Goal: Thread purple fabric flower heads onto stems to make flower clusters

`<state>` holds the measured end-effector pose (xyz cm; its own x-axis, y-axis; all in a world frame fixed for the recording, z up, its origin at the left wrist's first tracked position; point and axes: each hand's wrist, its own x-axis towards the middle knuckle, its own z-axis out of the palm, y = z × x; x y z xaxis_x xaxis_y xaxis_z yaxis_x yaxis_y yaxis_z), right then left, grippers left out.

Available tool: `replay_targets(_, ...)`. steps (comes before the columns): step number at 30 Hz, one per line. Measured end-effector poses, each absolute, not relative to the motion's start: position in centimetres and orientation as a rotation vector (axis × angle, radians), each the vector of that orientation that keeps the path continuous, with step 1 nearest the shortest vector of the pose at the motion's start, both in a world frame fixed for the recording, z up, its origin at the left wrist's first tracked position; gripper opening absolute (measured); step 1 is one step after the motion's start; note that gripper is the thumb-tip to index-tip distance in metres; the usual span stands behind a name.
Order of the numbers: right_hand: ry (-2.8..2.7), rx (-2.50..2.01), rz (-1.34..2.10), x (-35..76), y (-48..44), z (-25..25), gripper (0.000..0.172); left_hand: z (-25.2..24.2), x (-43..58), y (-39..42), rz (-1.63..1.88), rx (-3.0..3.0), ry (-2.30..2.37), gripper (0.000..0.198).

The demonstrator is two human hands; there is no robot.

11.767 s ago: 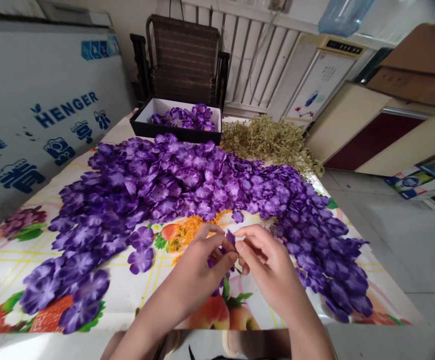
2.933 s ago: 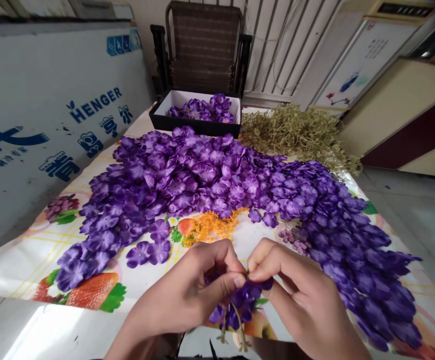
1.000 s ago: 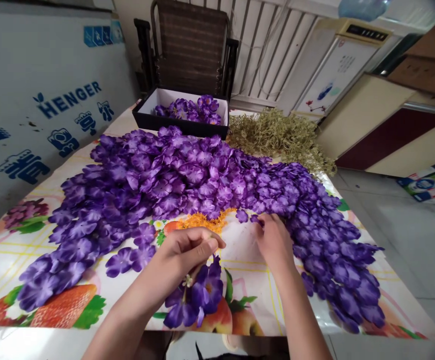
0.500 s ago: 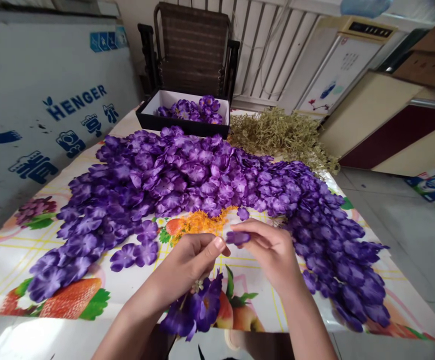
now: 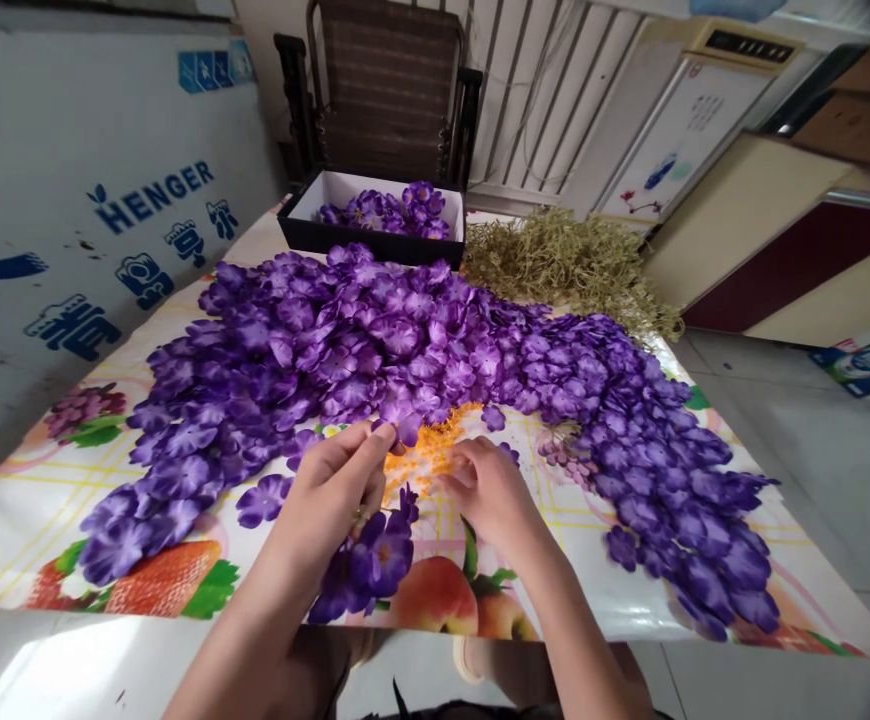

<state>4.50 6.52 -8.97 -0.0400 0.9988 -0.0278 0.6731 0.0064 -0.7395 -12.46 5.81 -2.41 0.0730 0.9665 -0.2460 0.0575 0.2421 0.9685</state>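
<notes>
My left hand (image 5: 341, 480) is closed, thumb and finger pinching a purple fabric petal piece (image 5: 403, 422). From under the same hand hangs a bunch of finished purple flowers (image 5: 379, 555) with orange centres; its stems are mostly hidden by my palm. My right hand (image 5: 491, 490) reaches to the small heap of orange flower stamens (image 5: 431, 450), fingertips drawn together at its right edge. Whatever those fingertips hold is too small or hidden to make out. A large pile of flat purple petals (image 5: 375, 340) curves around both hands.
At the back a black box (image 5: 371, 240) with white lining holds assembled purple flowers. Beside it lies a heap of dull green stems (image 5: 570, 265). A fruit-printed tablecloth (image 5: 577, 600) covers the table. Beyond stand a brown chair (image 5: 390, 90) and a white water dispenser (image 5: 660, 150).
My right hand has moved down to the orange stamens and no longer shows the purple petal it held. A petal now shows at my left fingertips, and the left hand has shifted left.
</notes>
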Motion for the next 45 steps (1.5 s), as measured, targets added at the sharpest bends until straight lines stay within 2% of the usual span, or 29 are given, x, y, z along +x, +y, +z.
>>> replay_targets(5, -1.901, -1.840, 0.737, 3.5, 6.5, -8.8, 0.014, -2.2, -12.7, 5.7, 0.955, 1.115, 1.342, 0.037)
replay_targets(14, -1.796, -1.793, 0.856, 4.3, 7.2, -8.7, 0.014, -2.7, -13.2, 6.2, 0.926, 1.210, 1.380, 0.031)
replay_targets(24, -1.376, -1.404, 1.274, 5.6, 7.6, -8.1, 0.007, -2.2, -12.5, 6.7, 0.868, 1.294, 1.304, 0.037)
replay_targets(29, -1.230, -1.207, 1.504, 6.3, 7.5, -7.0, 0.016, -2.0, -12.1, 6.9, 0.865, 1.320, 1.303, 0.038)
replay_targets(33, -1.078, -1.037, 1.658, 6.6, 6.9, -5.8, 0.011, -2.1, -12.1, 6.9, 0.856, 1.357, 1.320, 0.038)
replay_targets(43, -1.089, -1.075, 1.582, 6.5, 6.2, -5.6, 0.002, -2.0, -12.3, 6.1, 0.804, 1.444, 1.348, 0.038)
replay_targets(45, -1.072, -1.089, 1.584, 6.4, 6.0, -5.6, 0.004, -1.9, -12.2, 5.9, 0.796, 1.437, 1.351, 0.038)
